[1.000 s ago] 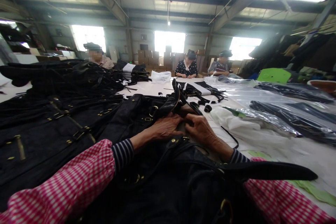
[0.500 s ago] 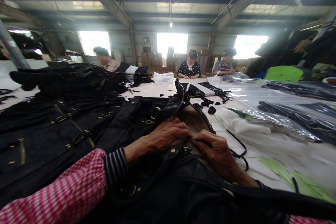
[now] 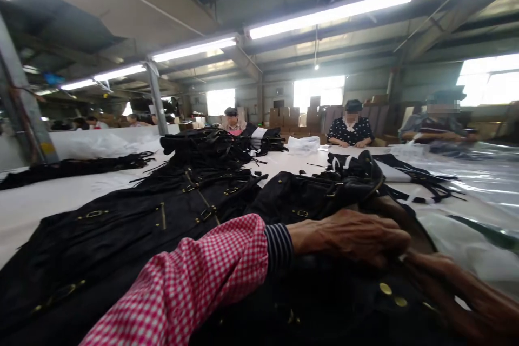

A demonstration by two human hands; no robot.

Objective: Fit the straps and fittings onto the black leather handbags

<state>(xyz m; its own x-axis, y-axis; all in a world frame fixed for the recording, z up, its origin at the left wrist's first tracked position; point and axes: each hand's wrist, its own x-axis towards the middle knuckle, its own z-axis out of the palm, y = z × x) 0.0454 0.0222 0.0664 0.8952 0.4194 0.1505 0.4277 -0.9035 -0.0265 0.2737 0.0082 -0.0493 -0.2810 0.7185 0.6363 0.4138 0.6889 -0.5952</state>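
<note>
A black bag [image 3: 324, 286] with gold-coloured fittings lies in front of me, its brown lining [image 3: 395, 213] showing at the open mouth. My left hand [image 3: 359, 235] is at that opening, fingers bent and closed on the bag's edge. Close beside its fingertips, my right hand [image 3: 454, 281] is blurred, with its fingers pinched together at the same edge; what lies between them is too small to make out. More black bags [image 3: 133, 227] with buckles are spread flat to the left.
Behind them, a pile of black bags [image 3: 198, 148] stands on the white table [image 3: 101, 189]. Clear plastic sheets [image 3: 486, 165] cover the right side. Three people [image 3: 351, 127] [image 3: 233, 124] [image 3: 436, 119] sit across the table. A metal post [image 3: 156, 97] rises at the left.
The view has swung left, so the bag and both hands appear farther right. Both hands stay close together at the bag's opening.
</note>
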